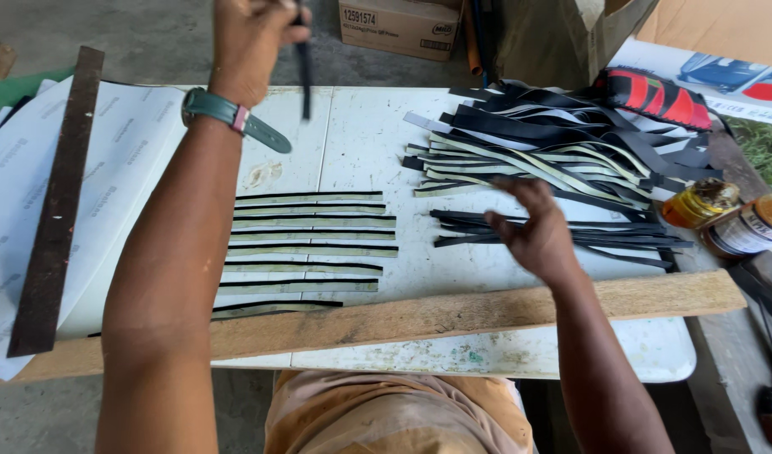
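Seen from above, a person's left hand, wearing a green-strapped watch, is raised at the far edge of a white bench, fingers closed on a dark strip that hangs straight down. The right hand hovers with fingers loosely spread and holding nothing, over a loose bundle of black strips, near a bigger tangled pile. Between the arms, pale strips lie in a neat parallel row behind a wooden plank, apparently kept sorted; two jars stand right.
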